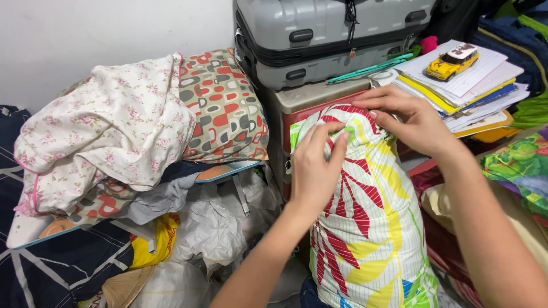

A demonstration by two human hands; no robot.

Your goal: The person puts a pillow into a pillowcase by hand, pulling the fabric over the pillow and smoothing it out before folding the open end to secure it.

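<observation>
Stuffed pillow (pixel 365 228) standing on end just in front of the red box (pixel 297 120), long axis running from the bottom edge of view up toward the grey suitcase (pixel 319 34), top end gathered under both hands. Left hand (pixel 317 165) on the near face of that top end, fingers drawn together and pinching a fold of the cover, apparently with a small green bit between the tips, though too blurred to be sure. Right hand (pixel 408 120) over the far side of the same top end, fingers curled down and pressed onto the gathered cloth; no clear gap showing in either grip. Both hands touching the pillow, left one nearer along the body, right one at the very crown. Cover white with fine lines, broad red leaf fronds, yellow patches, some green and blue low down; plump and taut. Left of the pillow, a heap of floral cloth (pixel 108 125) over a cushion with red and grey shapes (pixel 222 102), crumpled plastic bags (pixel 205 228) below. Right of the pillow, a stack of papers (pixel 474 85) carrying a yellow toy car (pixel 451 61).
</observation>
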